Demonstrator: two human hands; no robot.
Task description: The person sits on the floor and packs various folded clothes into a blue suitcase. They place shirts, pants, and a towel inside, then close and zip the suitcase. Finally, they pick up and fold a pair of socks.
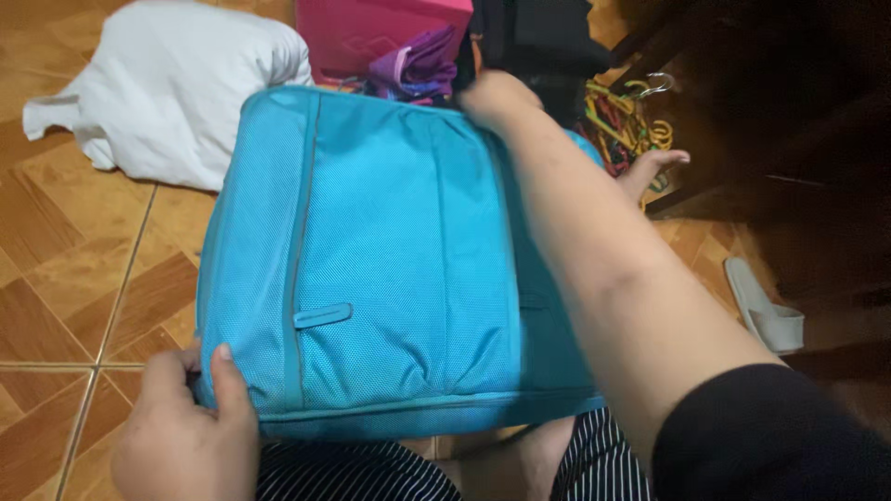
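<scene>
A turquoise fabric storage bag (390, 269) fills the middle of the frame, lying flat over the person's lap with its mesh-textured panel facing up; a grey seam runs down its left part and a small turquoise pull tab (322, 315) sits low on that panel. The left hand (186, 431), at the lower left of the frame, pinches the bag's near left corner, thumb on top and fingers curled underneath. The right hand (497, 100), at the top centre, reaches across the bag and grips its far edge with the fingers folded over it; the forearm crosses the bag's right side and is blurred.

Striped dark shorts (371, 473) show along the bottom edge. A white cloth (176, 93) lies crumpled on the brown tiled floor (56, 278) at the upper left. Behind the bag stand a pink box (371, 28) and a purple garment (418, 65). At the upper right are a pile of coloured clothes hangers (622, 116) and a bare foot (654, 167), with a white slipper (761, 306) at the right edge.
</scene>
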